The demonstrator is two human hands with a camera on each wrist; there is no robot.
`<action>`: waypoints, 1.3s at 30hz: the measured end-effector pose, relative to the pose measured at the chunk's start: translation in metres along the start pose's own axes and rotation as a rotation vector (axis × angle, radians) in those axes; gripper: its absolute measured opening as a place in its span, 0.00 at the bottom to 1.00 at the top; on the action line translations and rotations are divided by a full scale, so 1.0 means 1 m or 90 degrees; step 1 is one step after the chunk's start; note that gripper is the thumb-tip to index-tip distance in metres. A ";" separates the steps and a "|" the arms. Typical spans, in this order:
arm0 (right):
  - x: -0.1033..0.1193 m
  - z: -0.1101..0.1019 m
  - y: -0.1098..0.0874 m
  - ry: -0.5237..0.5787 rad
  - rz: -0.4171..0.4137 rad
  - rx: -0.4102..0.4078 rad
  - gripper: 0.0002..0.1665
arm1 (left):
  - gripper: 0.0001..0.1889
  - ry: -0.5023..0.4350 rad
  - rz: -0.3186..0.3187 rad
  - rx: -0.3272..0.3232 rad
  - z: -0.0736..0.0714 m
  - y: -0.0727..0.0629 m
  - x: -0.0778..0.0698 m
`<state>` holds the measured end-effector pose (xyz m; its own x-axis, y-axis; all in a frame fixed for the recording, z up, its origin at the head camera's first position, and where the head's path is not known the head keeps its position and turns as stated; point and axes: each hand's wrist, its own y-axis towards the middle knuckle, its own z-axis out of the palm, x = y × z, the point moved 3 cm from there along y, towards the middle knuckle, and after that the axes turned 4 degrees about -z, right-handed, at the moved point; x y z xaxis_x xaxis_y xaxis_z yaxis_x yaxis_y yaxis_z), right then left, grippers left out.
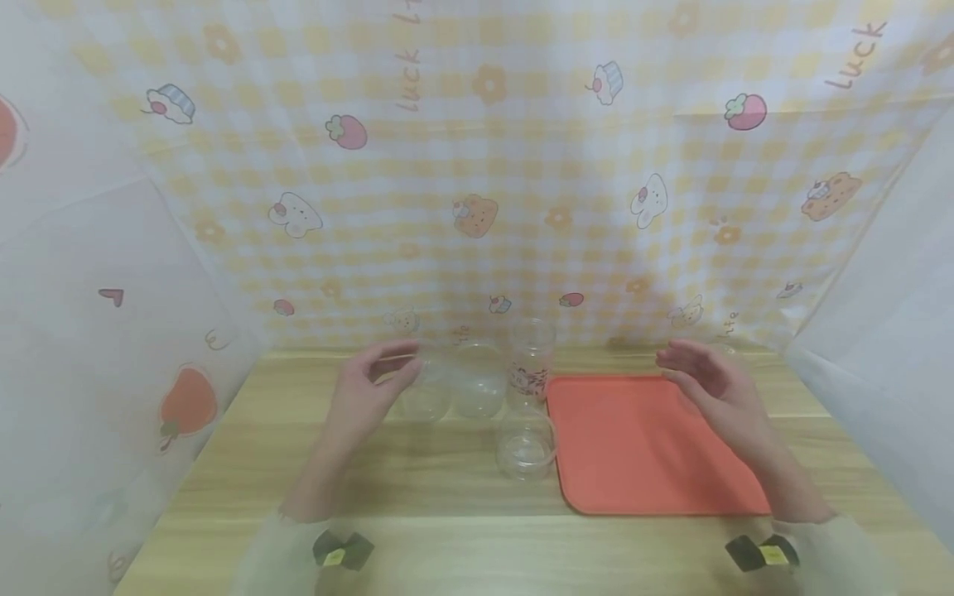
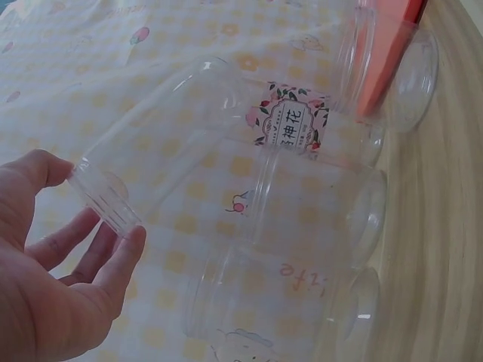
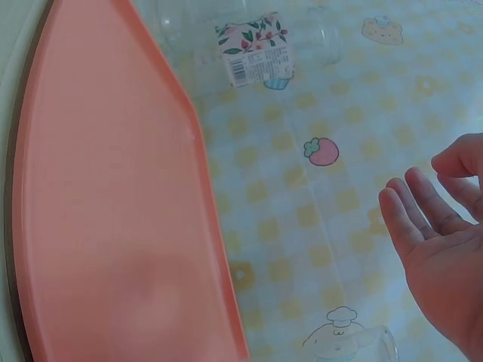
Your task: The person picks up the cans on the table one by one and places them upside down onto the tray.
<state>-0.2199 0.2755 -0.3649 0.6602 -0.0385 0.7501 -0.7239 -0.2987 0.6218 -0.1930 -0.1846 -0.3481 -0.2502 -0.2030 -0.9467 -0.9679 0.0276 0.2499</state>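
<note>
My left hand [image 1: 373,381] pinches a clear jar [image 2: 162,143] by its ridged neck, thumb on one side and fingers on the other. The jar slants in the left wrist view, its base pointing up and away from the palm. Below and beside it stand other clear jars [image 2: 324,204]. One of them, a jar with a pink floral label [image 1: 531,377], is at the back. Nearer the front is another clear jar [image 1: 525,451], close to the tray's left edge. My right hand [image 1: 711,393] is raised above the tray's right side, fingers loosely extended and holding nothing.
An orange-red tray [image 1: 633,447] lies on the right half of the wooden table [image 1: 417,488]. A yellow-checked cloth [image 1: 417,182] hangs behind, with pale sheets on both sides. The rim of a clear thing [image 3: 385,343] shows low in the right wrist view.
</note>
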 end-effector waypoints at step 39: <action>0.001 0.028 0.014 0.073 -0.003 -0.041 0.25 | 0.19 -0.085 -0.029 -0.042 0.032 0.011 0.011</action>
<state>-0.2239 0.2448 -0.3619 0.6395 0.0726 0.7653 -0.7346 -0.2360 0.6362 -0.2069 -0.1556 -0.3623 -0.2114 -0.0703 -0.9749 -0.9756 -0.0446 0.2148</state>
